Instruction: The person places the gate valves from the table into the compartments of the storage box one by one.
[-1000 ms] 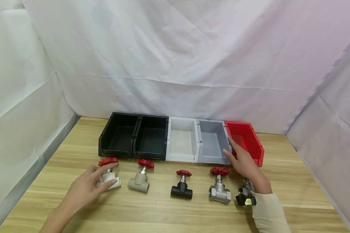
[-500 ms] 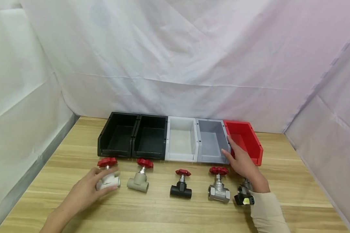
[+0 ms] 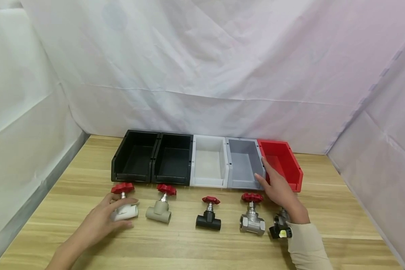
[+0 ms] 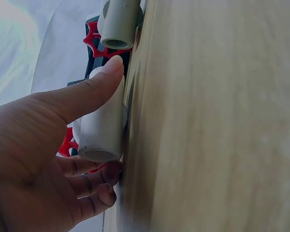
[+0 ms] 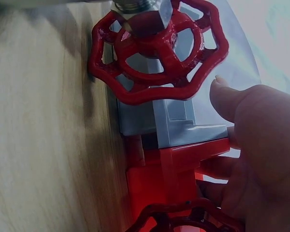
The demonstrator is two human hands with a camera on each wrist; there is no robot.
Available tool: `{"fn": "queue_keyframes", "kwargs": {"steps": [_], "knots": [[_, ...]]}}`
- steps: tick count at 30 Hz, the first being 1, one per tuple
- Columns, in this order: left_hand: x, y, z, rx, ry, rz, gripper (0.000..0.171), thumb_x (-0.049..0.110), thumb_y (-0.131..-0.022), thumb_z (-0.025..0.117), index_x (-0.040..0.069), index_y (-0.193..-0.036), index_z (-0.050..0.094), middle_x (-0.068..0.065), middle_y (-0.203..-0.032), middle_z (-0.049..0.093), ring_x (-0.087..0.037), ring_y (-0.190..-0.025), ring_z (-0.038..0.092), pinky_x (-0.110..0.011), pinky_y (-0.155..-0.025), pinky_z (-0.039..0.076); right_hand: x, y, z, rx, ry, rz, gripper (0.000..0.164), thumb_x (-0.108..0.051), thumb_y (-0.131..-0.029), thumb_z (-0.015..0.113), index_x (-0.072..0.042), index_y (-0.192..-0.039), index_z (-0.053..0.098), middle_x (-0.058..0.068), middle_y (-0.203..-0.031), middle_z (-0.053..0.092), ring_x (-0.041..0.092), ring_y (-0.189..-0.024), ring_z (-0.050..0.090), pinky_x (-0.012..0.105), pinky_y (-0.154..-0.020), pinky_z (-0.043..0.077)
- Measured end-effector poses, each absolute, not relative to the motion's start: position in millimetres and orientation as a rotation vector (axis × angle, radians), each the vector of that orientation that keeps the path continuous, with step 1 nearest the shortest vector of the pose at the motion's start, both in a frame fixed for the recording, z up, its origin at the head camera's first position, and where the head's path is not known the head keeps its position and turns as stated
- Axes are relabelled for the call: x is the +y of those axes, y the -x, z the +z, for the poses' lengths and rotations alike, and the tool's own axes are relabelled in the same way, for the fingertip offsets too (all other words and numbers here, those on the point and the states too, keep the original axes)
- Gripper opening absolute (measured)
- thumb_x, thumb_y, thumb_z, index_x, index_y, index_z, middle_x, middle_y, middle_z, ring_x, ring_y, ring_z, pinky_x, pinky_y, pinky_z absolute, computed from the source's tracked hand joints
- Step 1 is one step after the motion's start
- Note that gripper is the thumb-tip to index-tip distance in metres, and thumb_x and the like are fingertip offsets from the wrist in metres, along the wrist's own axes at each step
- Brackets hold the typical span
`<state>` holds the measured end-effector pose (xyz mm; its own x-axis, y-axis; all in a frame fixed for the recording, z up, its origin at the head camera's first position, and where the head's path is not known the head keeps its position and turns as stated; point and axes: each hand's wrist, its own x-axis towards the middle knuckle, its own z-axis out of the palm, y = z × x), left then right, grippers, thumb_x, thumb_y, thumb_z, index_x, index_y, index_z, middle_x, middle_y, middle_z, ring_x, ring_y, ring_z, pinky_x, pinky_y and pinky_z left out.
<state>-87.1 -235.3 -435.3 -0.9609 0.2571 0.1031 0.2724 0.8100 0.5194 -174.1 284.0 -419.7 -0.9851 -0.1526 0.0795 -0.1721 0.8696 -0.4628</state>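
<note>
My left hand (image 3: 102, 219) is around the white tee-shaped valve (image 3: 126, 212) with a red handwheel. The index finger lies over its body and the thumb stretches along the near side. In the left wrist view the thumb crosses in front of the white pipe body, with the other fingers loosely bent behind; firm contact cannot be seen. My right hand (image 3: 281, 191) rests at the shared walls of the grey bin (image 3: 244, 184) and the red bin (image 3: 297, 176), thumb over the grey side. Below its wrist, a metal valve (image 3: 281, 221) is partly hidden.
A beige valve (image 3: 159, 212), a black valve (image 3: 208, 221) and a steel valve (image 3: 252, 223) stand along the wooden table (image 3: 175, 251). Behind them are two black bins (image 3: 133, 177) and a white bin (image 3: 207, 182). White sheeting (image 3: 202, 75) encloses the back and sides.
My left hand has come down from beside the red handwheel to the body of the white valve. My right hand keeps its place on the bins; the head view has shifted slightly.
</note>
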Motion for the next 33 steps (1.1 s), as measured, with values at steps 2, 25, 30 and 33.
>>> {"fn": "queue_keyframes", "kwargs": {"steps": [2,25,30,33], "knots": [[-235.4,88.0,-436.6,-2.932,0.458,-0.866,0.054,0.041,-0.067,0.084,0.029,-0.116,0.066,-0.007,-0.106,0.048,-0.02,-0.08,0.051,-0.037,-0.066,0.041,283.9,174.2,-420.0,-3.002,-0.254,0.74,0.081,-0.036,-0.094,0.059,-0.019,-0.155,0.009,0.023,-0.15,0.029,0.045,-0.129,0.036,0.059,-0.087,0.043],[-228.9,92.5,-434.3,-2.982,0.458,-0.655,0.041,0.051,-0.071,0.078,0.029,-0.105,0.07,-0.009,-0.103,0.049,-0.018,-0.066,0.048,-0.035,-0.056,0.041,281.7,173.5,-419.4,-2.994,-0.233,0.722,0.083,-0.029,-0.093,0.063,-0.019,-0.155,0.01,0.022,-0.149,0.031,0.044,-0.129,0.037,0.057,-0.087,0.044],[-228.1,92.3,-435.2,-2.994,0.466,-0.644,0.037,0.047,-0.072,0.079,0.029,-0.104,0.069,-0.008,-0.101,0.049,-0.017,-0.067,0.047,-0.034,-0.056,0.041,280.8,174.3,-419.2,-2.973,-0.247,0.685,0.083,-0.02,-0.091,0.065,-0.018,-0.155,0.013,0.022,-0.148,0.034,0.043,-0.128,0.039,0.055,-0.089,0.044],[-227.7,92.3,-435.5,-3.003,0.47,-0.651,0.037,0.045,-0.072,0.079,0.028,-0.104,0.069,-0.006,-0.099,0.047,-0.016,-0.067,0.046,-0.033,-0.056,0.04,280.3,174.3,-418.6,-2.973,-0.249,0.671,0.083,-0.018,-0.091,0.066,-0.017,-0.155,0.014,0.023,-0.147,0.034,0.043,-0.127,0.04,0.055,-0.088,0.045]]}}
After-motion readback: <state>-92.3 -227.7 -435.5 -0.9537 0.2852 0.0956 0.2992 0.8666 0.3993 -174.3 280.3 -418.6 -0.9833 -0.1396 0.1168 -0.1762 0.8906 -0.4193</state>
